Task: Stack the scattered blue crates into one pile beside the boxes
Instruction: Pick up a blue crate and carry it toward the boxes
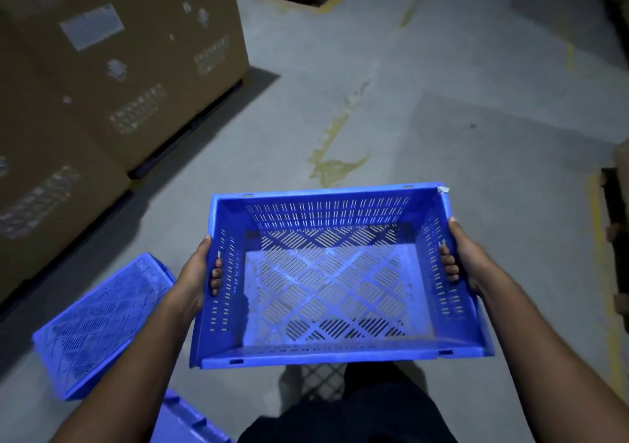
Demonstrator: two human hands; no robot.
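Meanwhile both hands [195, 272] grip a blue crate [333, 282]; upturned crate [102, 323] beside cardboard boxes [119, 51].

Item: what I see of the person's own body from the head camera. Two forearms, both bare from elbow to wrist; no sleeves reach into view. Left grip [199, 272]: bare, no glove, ring or watch that I can make out. Right grip [459, 255]: likewise bare, wrist unadorned. Lower body: dark trousers [357, 415], plain, black or near it in this dim light; fabric detail too murky to tell.
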